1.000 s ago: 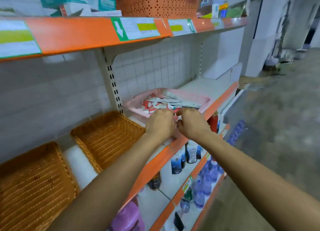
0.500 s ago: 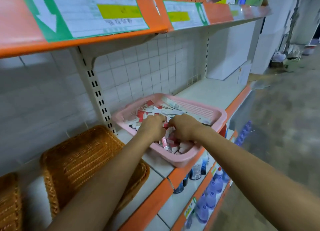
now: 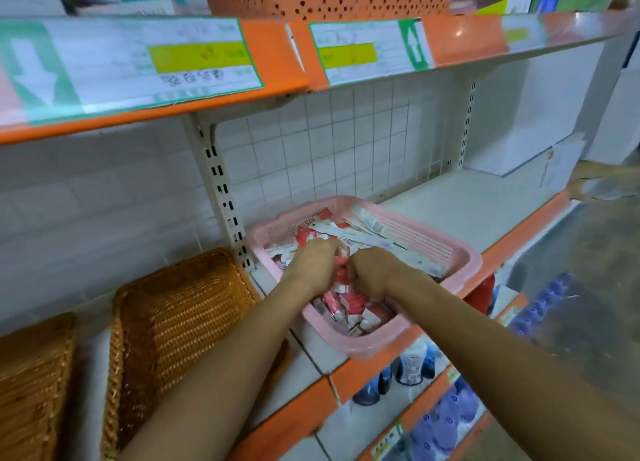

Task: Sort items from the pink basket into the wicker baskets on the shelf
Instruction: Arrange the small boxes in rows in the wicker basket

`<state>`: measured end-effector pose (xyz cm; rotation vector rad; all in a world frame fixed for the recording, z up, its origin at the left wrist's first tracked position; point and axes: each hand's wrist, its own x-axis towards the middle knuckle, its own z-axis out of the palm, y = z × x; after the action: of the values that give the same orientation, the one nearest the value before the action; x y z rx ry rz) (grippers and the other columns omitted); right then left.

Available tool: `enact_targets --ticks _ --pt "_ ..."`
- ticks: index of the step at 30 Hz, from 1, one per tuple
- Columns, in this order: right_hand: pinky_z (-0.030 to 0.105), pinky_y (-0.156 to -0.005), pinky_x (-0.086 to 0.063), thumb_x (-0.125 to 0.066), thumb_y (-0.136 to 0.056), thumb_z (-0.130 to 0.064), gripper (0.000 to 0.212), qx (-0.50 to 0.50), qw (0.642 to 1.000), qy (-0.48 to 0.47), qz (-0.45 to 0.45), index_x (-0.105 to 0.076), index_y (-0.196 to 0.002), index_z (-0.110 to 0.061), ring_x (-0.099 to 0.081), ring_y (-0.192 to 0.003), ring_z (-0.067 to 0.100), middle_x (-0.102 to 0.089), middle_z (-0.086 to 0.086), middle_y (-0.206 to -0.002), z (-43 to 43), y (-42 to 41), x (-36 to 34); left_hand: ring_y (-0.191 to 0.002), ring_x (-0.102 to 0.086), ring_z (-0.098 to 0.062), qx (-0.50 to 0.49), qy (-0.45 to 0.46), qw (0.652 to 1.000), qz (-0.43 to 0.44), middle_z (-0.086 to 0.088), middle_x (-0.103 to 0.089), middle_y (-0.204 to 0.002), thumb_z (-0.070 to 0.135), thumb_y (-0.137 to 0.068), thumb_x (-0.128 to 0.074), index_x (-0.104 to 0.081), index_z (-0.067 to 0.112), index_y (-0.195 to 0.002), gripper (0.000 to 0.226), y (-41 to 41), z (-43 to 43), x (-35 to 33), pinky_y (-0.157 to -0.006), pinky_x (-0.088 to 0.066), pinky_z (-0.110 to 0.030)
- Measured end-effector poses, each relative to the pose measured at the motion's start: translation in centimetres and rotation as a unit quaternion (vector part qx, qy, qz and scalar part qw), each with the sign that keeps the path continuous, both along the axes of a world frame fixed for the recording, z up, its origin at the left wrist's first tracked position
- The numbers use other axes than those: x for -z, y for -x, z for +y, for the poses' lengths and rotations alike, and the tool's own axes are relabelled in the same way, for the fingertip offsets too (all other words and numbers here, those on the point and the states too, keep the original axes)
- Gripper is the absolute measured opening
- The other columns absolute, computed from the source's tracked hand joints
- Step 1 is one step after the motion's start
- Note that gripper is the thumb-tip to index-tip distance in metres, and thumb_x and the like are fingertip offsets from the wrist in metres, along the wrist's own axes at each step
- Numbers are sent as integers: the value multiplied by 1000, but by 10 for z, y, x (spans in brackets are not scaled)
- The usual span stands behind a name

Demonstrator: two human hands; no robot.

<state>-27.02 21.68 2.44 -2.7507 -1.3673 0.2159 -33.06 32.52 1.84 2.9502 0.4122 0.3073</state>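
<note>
Two wicker baskets stand on the white shelf (image 3: pixel 450 211): the nearer wicker basket (image 3: pixel 180 322) and the farther wicker basket (image 3: pixel 31 384), with a strip of bare shelf between them. One pink basket (image 3: pixel 464 263) sits just right of the nearer one, its near corner overhanging the orange shelf edge (image 3: pixel 540 225); bare shelf runs on to its right. It holds many red-and-white packets (image 3: pixel 349 303), too jumbled to count. Two hands are inside it, knuckles up, almost touching: left hand (image 3: pixel 313 265) and right hand (image 3: pixel 375 270), fingers curled round red packets between them.
</note>
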Motion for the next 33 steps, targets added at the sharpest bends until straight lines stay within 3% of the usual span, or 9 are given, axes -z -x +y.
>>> enact_targets --ticks 3,6,9,13,18,21,25,29,33 --pt "31 -86 -45 -50 -92 -16 26 -25 1000 2 15 -64 -113 -11 -59 -105 29 -64 11 -113 -1 1 2 -101 -59 -30 -33 38 998 -32 -12 -65 -107 12 -93 -50 -62 12 -102 15 8 -4 -4 -78 -40 -31" --pt "31 -81 -45 -51 -91 -17 18 -16 999 6 28 -63 -99 -6 -58 -92 28 -64 14 -100 -2 3 2 -100 -60 -26 -81 90 989 -83 -10 -67 -110 18 -98 -45 -63 12 -109 22 23 -10 -12 -77 -41 -27" --pt "30 -74 -41 -49 -93 -17 18 -26 999 9 33 -59 -102 -5 -58 -98 31 -63 18 -109 -6 11 -3 -109 -59 -22 -100 133 976 -143 -4 -66 -120 16 -98 -45 -63 18 -119 28 44 -17 -18 -88 -41 -25" --pt "31 -71 -38 -41 -98 -18 23 -18 994 -96 47 -56 -104 -1 -57 -97 34 -62 20 -110 -8 24 -15 -102 -63 -19 -144 200 944 -219 -3 -69 -111 13 -96 -49 -67 20 -114 27 74 -23 -26 -88 -43 -22" --pt "35 -68 -42 -29 -102 -19 40 -30 962 -236 130 -57 -77 -3 -55 -77 30 -61 23 -91 -9 46 -37 -88 -63 -10 -181 267 909 -264 8 -68 -100 10 -77 -73 -65 30 -100 31 110 -19 -26 -74 -45 -16" --pt "27 -48 -38 -34 -102 -23 39 -12 905 -322 278 -63 -86 -4 -49 -51 21 -66 18 -75 -3 64 -37 -77 -59 -1 -169 268 910 -268 15 -63 -88 10 -75 -76 -62 28 -96 31 135 -22 -28 -65 -43 -8" --pt "21 -42 -33 -35 -102 -23 36 -13 878 -342 334 -62 -82 -10 -47 -38 9 -60 8 -61 7 97 -37 -74 -55 -1 -175 242 916 -270 16 -61 -86 12 -76 -75 -61 26 -97 29 173 -17 -29 -67 -45 -17" --pt "22 -42 -31 -36 -102 -27 33 -48 845 -336 414 -61 -90 -10 -41 -46 12 -62 7 -61 20 139 -36 -79 -58 -5 -191 232 917 -262 13 -62 -90 8 -75 -76 -60 24 -98 33 220 -4 -29 -71 -47 -24" --pt "22 -44 -29 -36 -102 -29 32 -88 844 -306 432 -61 -92 -10 -39 -47 11 -62 4 -61 42 194 -31 -67 -51 1 -212 202 924 -244 16 -56 -81 10 -72 -78 -55 24 -94 35 281 11 -23 -58 -38 -10"
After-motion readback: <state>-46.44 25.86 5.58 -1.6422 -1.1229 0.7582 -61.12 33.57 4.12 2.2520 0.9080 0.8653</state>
